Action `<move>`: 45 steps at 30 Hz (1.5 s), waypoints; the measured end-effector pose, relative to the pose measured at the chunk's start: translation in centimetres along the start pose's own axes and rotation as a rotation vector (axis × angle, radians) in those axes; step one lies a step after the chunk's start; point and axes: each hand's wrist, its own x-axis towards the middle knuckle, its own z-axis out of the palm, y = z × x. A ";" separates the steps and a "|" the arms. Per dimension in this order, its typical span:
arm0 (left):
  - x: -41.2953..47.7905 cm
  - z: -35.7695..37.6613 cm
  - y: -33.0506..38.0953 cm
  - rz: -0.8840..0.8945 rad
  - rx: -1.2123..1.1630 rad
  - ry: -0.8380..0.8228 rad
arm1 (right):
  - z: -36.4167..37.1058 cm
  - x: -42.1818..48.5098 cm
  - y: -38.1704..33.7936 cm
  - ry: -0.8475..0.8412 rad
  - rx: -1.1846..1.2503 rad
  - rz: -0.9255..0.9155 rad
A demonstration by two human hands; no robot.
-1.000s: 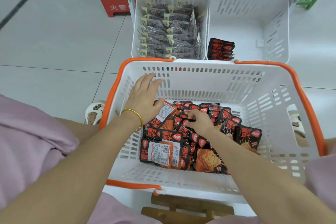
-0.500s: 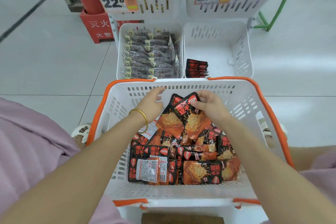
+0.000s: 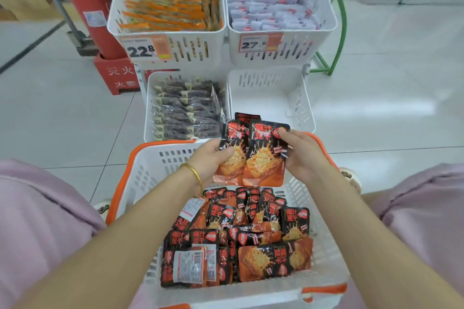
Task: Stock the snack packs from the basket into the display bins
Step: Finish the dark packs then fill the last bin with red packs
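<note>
The person holds a small bunch of snack packs (image 3: 261,155), red and black, between both hands above the far rim of the basket (image 3: 140,178). The left hand (image 3: 213,162) grips the bunch from the left side, with the thumb on the front of one pack. The right hand (image 3: 305,155) pinches the upper right corner and supports the right edge. Two packs face the camera side by side, and at least one more is behind them. A gold bracelet (image 3: 195,176) is on the left wrist.

The basket is white with an orange rim. Inside lies a loose pile (image 3: 241,241) of the same packs, some face up and some showing the back label.

Behind the basket stand four white display bins on two levels. The lower right bin (image 3: 296,105) has a few stocked packs (image 3: 247,116) of the same kind at its near left corner. The lower left bin (image 3: 173,75) is filled with dark packs (image 3: 185,110). The upper left bin (image 3: 195,50) holds orange packs (image 3: 165,7) and has a price tag reading 22.8. The upper right bin (image 3: 296,50) holds pale packs (image 3: 271,5), and its tag reads 27.6.
</note>
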 end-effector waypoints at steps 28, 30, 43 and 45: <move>7.5 0.6 -1.0 0.103 0.166 -0.149 | 0.5 7.0 -1.9 -0.311 -0.562 0.036; 8.8 0.8 -0.7 0.200 0.333 -0.046 | 0.2 8.5 -2.9 -0.213 -0.470 0.000; 15.8 -2.1 -2.9 0.451 1.487 0.277 | 1.4 23.9 -0.7 0.101 -0.550 -0.345; 16.0 -2.2 -3.1 0.437 1.496 0.273 | 1.7 25.3 0.8 0.004 -0.640 -0.221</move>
